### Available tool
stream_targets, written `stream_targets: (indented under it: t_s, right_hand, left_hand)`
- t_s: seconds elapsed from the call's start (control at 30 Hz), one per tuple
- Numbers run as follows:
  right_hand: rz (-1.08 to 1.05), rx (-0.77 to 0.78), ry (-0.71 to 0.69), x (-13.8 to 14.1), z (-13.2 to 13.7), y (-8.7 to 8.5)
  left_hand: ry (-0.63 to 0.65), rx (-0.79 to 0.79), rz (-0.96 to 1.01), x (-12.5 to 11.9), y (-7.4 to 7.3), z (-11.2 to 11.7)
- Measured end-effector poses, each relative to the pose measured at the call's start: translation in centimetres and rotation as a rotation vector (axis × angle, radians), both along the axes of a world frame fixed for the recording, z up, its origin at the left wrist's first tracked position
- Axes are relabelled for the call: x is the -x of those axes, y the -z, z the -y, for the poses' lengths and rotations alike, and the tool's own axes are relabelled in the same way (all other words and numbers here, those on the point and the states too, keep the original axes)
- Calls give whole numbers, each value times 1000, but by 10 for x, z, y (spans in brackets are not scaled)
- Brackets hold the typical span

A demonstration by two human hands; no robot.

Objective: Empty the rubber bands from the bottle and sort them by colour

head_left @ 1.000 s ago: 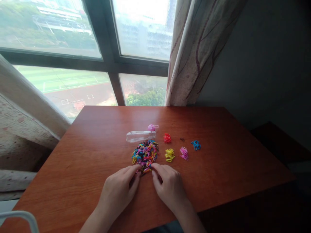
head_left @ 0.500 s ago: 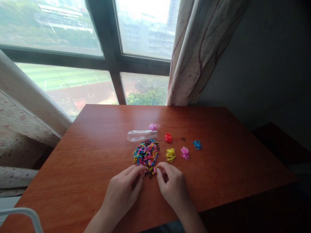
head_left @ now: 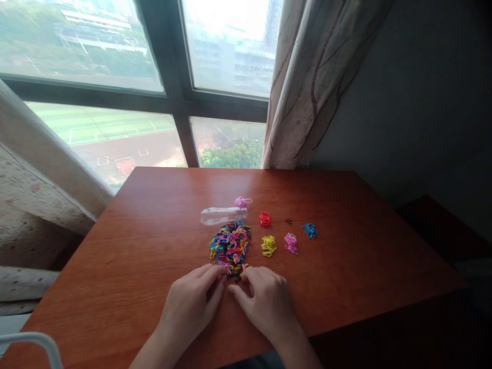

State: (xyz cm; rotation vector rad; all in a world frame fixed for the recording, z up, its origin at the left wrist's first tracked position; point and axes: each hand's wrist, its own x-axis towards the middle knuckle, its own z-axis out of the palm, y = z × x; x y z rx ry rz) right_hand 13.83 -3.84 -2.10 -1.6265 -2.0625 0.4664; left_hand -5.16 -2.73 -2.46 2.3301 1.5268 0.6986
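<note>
A mixed heap of small coloured rubber bands [head_left: 229, 243] lies mid-table, with a few dark, pink and yellow ones strewn along its near edge. At that edge my left hand [head_left: 192, 294] has thumb and forefinger drawn together; whatever is between them is too small to make out. My right hand [head_left: 267, 300] rests opposite, thumb and forefinger apart, its forefinger touching the near bands. Right of the heap are sorted groups: red bands [head_left: 265, 219], yellow bands [head_left: 268, 246], pink bands [head_left: 291, 243], blue bands [head_left: 309, 230] and a little dark band [head_left: 288, 221].
Behind the heap a clear plastic bottle [head_left: 221, 216] lies on its side, a pink cap with a loop [head_left: 241, 202] beside its neck. The wooden table [head_left: 126, 246] reaches a window with curtains [head_left: 295, 102]. A white curved rail [head_left: 36, 337] shows at lower left.
My right hand has shifted slightly left and its thumb has parted from the forefinger, moving toward my left hand. The left hand stays nearly in place. The view has tilted slightly.
</note>
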Motion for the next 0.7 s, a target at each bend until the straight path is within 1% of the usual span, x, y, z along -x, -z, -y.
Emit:
stream_targets:
  t_s: [0.17,0.27,0.47,0.7]
  right_hand:
    - [44,-52,-14,1,-1,-1]
    - [35,-68,-29,0,-1,-2]
    - [-45,-61,-47,-4,-1,0]
    - [-197,-62,-40,-8,-3,3]
  left_hand:
    - [-6,-13,-1,0,-3,0]
    - [-6,-1,3,-1,-5,0]
    - [-6,33,-4,-2,-6,1]
    - [-6,58,-33,0,-6,1]
